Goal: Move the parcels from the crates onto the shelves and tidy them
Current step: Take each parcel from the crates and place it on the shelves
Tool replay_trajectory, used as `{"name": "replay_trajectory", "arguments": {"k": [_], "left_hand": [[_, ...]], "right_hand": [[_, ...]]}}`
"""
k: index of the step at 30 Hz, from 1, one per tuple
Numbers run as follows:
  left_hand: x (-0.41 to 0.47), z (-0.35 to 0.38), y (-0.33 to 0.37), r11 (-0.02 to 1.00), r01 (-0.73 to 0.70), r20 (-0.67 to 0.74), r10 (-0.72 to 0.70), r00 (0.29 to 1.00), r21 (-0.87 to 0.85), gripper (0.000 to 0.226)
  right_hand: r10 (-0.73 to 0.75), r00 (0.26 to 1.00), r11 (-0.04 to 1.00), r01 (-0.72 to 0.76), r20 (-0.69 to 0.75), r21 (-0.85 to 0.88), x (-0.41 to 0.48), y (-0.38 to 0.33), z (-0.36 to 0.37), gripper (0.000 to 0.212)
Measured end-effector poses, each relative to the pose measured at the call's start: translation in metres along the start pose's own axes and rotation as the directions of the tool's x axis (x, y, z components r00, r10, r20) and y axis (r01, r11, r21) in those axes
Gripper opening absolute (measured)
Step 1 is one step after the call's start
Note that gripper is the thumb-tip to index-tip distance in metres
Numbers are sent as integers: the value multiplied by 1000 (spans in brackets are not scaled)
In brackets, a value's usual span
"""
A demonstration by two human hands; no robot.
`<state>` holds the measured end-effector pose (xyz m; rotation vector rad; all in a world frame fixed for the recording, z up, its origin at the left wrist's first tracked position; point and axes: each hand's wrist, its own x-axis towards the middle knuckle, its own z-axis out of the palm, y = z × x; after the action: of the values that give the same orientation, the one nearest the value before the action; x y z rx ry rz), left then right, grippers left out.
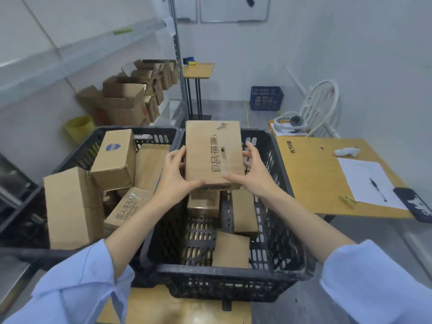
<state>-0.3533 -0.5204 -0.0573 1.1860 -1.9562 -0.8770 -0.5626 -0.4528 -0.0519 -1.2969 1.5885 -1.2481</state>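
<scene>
Across the upper left of the frame runs a pale shelf (70,54). At centre and lower centre two black crates stand side by side. The left crate (77,153) is crowded with parcels, and the right crate (233,274) has a few lying low on its floor. Right of centre, a wooden surface (315,183) sits just beside the right crate. Open cartons (124,101) stand under the shelf's far end, left of centre. A tall parcel (70,206) stands upright at the left crate's near left corner. At mid-frame, the held parcel (212,150) hangs above the far part of the right crate, printed face up. The left grip (175,176) curls round its left edge and near corner. The right grip (254,174) clasps its right edge, thumb on the top face. On the surface lies a paper (367,181) with a pen (377,189) on it.
</scene>
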Motion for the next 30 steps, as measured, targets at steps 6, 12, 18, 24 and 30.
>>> {"name": "replay_trajectory", "arguments": {"k": [6, 12, 18, 24, 30], "left_hand": [[2, -19, 25, 992, -52, -77, 43, 996, -114, 86], [-2, -37, 34, 975, -105, -116, 84, 990, -194, 71], [-9, -52, 38, 978, -99, -72, 87, 994, -182, 91], [-15, -64, 36, 973, -57, -41, 49, 998, -223, 82], [-22, -76, 26, 968, 7, -72, -26, 997, -249, 62]], "right_hand": [[-75, 995, 997, 75, -72, 0, 2, -26, 2, 89], [-128, 987, 990, 133, -101, 39, -2, -43, 3, 77], [-164, 985, 986, 164, -59, 4, -5, -51, 7, 106], [-151, 988, 987, 152, -12, 50, -7, -61, 16, 90], [-92, 995, 989, 97, -48, 111, -7, -70, 26, 48]]}}
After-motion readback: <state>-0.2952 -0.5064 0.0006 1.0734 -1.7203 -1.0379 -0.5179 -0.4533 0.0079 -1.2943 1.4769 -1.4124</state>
